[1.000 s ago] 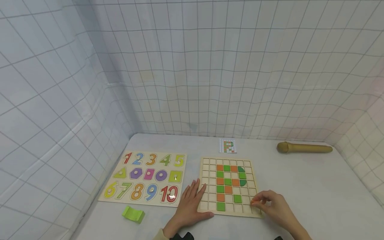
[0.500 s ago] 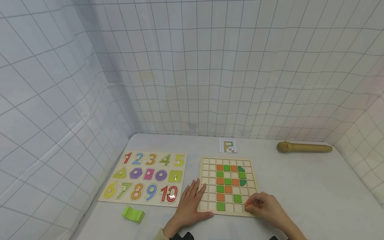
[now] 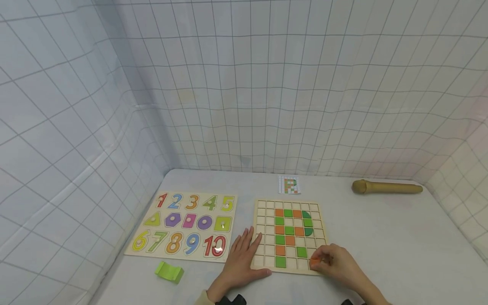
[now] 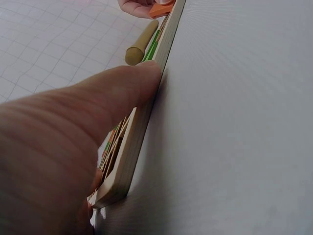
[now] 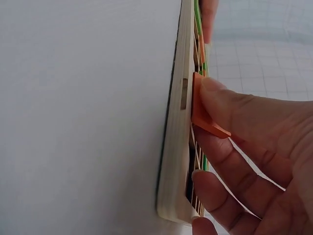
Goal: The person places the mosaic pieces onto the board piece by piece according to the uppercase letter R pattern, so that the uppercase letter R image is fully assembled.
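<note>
A wooden grid board (image 3: 263, 250) lies on the table with orange and green square tiles and two rounded dark green pieces forming a letter P shape. One separate green tile (image 3: 301, 252) sits lower right in the grid. My right hand (image 3: 337, 264) pinches an orange square tile (image 5: 205, 110) between thumb and fingers, tilted at the board's near right corner. My left hand (image 3: 242, 258) rests with spread fingers over the board's left near corner, its thumb (image 4: 144, 78) along the near edge.
Left of the board lies a number and shape puzzle (image 3: 164, 250). A light green block (image 3: 169, 272) is nearer. Behind the grid board lies a pattern card (image 3: 289, 185); a tan microphone-shaped stick (image 3: 389, 187) lies far right. Gridded white cloth walls (image 3: 244, 84) surround the table.
My right hand has moved left along the near part of the board with the orange tile, then slowed near the bottom row. The left hand has stayed in place.
</note>
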Demonstrator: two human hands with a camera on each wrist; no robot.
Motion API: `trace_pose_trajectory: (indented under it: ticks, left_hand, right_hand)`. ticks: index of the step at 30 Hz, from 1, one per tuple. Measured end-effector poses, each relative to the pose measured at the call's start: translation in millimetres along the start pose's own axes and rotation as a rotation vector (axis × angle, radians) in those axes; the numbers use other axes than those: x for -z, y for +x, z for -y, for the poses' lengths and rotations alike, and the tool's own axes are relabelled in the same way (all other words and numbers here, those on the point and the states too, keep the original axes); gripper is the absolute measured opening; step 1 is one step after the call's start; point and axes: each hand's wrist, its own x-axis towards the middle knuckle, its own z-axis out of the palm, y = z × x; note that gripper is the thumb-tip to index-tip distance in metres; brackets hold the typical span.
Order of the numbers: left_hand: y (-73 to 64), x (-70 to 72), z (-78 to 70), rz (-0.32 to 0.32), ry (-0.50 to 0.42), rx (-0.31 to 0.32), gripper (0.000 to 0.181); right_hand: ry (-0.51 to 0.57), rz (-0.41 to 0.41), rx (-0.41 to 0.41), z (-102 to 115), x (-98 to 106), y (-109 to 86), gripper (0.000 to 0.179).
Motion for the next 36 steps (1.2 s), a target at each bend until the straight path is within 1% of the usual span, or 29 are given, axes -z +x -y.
trace_pose_trajectory:
  ticks: [4,10,18,28,36]
  left_hand:
    - [0.1,-0.3,-0.3,-0.006,0.0,-0.002,0.095]
    - [0.5,-0.5,0.1,-0.008,0.007,-0.004,0.095]
    - [0.6,-0.7,1.2,-0.009,0.01,-0.007,0.094]
    - [0.9,-2.0,1.8,-0.01,0.005,-0.007,0.094]
    - [0.4,-3.8,3.4,-0.048,0.014,-0.035,0.094]
  right_hand:
    - [-0.029,0.005,0.018,-0.2,-0.1,-0.2,0.018]
    - [-0.105,-0.025,0.072,-0.2,0.3,-0.4,0.016]
    - [-0.167,-0.037,0.129,0.0,0.8,-2.6,0.017]
    - [-0.194,-0.066,0.2,-2.9,-1.0,-5.4,0.018]
    - [-0.197,-0.073,0.211,-2.4,-1.0,-6.6,0.019]
